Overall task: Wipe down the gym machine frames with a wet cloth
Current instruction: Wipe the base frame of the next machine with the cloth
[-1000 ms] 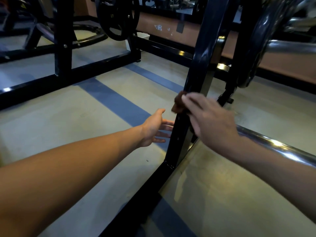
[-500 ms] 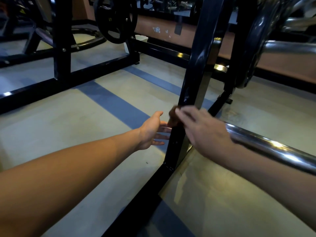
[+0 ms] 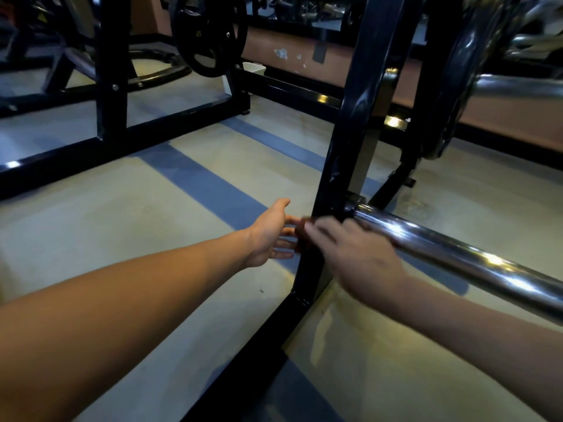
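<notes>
A black upright post point(image 3: 350, 141) of the gym machine frame rises from a floor bar in the middle of the view. My right hand point(image 3: 353, 254) presses a dark brown cloth point(image 3: 302, 226) against the lower part of that post; only a small edge of the cloth shows past my fingers, and the hand is blurred. My left hand point(image 3: 271, 236) hovers just left of the post with fingers spread, holding nothing, its fingertips close to the cloth.
A chrome bar point(image 3: 457, 254) runs from the post toward the lower right, under my right forearm. A black weight plate point(image 3: 451, 86) hangs at the upper right. Another black frame point(image 3: 109, 95) with a plate point(image 3: 208, 32) stands at the left. The floor has blue stripes.
My right hand has slid the cloth down the post, from around mid-height toward the level of the chrome bar. My left hand stayed close beside the post.
</notes>
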Available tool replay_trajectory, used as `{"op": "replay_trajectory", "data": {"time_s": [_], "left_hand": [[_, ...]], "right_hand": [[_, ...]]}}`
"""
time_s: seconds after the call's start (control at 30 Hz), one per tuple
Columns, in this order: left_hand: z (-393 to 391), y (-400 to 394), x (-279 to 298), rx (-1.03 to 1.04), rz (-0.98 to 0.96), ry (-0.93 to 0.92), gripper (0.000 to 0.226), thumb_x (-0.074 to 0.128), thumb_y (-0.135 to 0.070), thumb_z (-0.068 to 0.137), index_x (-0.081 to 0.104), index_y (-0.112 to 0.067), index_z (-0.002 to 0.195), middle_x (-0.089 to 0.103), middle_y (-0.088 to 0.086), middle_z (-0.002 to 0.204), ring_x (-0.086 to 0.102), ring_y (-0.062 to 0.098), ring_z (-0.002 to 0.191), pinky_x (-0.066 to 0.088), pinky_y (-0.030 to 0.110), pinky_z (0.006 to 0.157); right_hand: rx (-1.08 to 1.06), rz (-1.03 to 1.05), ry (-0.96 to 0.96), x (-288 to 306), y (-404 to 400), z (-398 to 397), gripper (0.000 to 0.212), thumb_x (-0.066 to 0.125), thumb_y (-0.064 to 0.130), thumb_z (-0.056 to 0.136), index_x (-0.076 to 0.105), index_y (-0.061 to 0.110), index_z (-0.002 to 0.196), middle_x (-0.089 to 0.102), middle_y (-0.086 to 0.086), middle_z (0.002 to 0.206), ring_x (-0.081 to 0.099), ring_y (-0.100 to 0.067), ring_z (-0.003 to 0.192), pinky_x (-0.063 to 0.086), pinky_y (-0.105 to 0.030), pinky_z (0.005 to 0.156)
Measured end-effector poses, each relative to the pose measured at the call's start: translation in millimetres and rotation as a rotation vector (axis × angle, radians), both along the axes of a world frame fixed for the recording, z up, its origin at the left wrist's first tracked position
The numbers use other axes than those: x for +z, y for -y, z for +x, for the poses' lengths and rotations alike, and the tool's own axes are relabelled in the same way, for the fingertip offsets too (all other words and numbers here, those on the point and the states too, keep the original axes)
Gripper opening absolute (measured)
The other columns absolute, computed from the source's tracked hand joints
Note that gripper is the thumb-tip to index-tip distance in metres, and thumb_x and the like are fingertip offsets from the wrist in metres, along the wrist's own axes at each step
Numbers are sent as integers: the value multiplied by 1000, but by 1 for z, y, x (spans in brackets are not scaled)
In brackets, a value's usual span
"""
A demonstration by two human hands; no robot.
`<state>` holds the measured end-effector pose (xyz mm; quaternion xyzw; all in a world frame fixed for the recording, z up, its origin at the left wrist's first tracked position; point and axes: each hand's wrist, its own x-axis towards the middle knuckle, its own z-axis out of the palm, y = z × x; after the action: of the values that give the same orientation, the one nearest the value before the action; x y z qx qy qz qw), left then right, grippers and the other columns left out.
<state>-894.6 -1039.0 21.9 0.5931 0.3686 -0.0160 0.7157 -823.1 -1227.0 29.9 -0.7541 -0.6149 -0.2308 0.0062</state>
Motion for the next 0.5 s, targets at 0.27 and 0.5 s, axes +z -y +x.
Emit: {"op": "replay_trajectory", "data": {"time_s": [0.27,0.5], "left_hand": [[1,1,1,-14,-7,-9,67,24,-63,103,67,-15,122,74,6,117,69,27,109,51,41,98],[-1,1,-1,3,-23,2,67,25,-63,103,68,-15,119,73,2,111,66,27,112,52,43,97]], "right_hand": [[-92,299,-44,60,-16,20,51,64,23,97,50,25,146,54,1,134,60,-23,96,49,-32,51],[71,-9,-52,-16,14,0,57,65,17,83,58,23,140,58,-2,126,61,-27,87,48,-35,47]]}}
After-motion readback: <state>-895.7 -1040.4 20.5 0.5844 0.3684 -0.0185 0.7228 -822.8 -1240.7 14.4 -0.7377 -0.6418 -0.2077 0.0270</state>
